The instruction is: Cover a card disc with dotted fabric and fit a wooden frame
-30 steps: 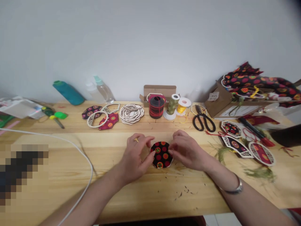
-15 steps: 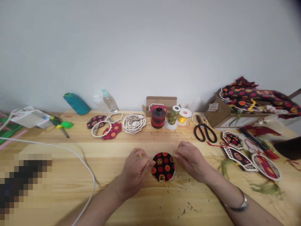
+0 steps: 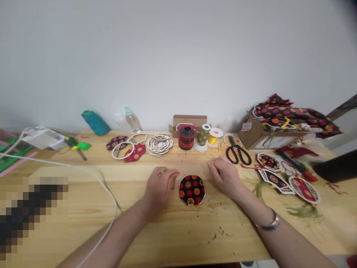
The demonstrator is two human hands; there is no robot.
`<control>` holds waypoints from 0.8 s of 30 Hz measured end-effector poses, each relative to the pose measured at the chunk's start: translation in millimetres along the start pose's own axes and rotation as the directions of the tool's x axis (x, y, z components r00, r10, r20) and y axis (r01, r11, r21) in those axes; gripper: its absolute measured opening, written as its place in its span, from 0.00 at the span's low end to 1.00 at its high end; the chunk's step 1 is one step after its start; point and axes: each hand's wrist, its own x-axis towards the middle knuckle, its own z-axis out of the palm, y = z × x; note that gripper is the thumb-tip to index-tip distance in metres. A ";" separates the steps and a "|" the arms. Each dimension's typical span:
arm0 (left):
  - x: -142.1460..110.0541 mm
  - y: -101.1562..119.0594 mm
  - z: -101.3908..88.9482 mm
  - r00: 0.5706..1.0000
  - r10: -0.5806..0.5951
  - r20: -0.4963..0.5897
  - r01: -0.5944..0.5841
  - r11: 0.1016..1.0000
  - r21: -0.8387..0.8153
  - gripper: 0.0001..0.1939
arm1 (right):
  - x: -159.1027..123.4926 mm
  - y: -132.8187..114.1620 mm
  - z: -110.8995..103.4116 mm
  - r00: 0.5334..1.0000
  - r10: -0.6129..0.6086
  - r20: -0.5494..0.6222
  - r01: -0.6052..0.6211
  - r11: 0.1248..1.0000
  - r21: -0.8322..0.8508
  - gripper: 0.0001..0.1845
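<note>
Left hand (image 3: 161,191) and right hand (image 3: 224,176) lie loosely curled and empty on the wooden surface (image 3: 178,238), one on each side of a round fabric disc (image 3: 192,190), just beside it but not touching. The disc lies flat between them, black with red and multicoloured circles and a pale edge. It looks light and soft, with perhaps a little stiffness, and its rim seems the best place to pinch it. Along the back of the surface sit a stack of lattice wood cutouts (image 3: 160,145), a spool of red and black thread (image 3: 186,138) and black-handled scissors (image 3: 237,154). Further right are fabric-covered lattice panels (image 3: 275,179) and a cardboard box (image 3: 251,136) heaped with matching cloth.
</note>
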 end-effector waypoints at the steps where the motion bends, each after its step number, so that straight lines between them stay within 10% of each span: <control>1: 0.1 -2.2 1.7 1.000 -0.008 -0.005 0.008 1.000 -0.005 0.11 | 0.5 2.0 0.5 0.999 0.022 -0.023 -0.023 0.999 -0.024 0.20; 10: -0.3 -15.3 8.0 0.998 0.039 -0.049 -0.035 0.996 0.081 0.07 | 6.9 27.5 -7.2 0.956 0.183 -0.231 -0.223 0.961 -0.164 0.07; 24: 4.6 -8.2 -0.9 0.999 0.013 -0.036 -0.010 0.994 0.106 0.24 | 11.6 43.3 -22.7 0.907 0.306 -0.288 -0.358 0.922 -0.149 0.23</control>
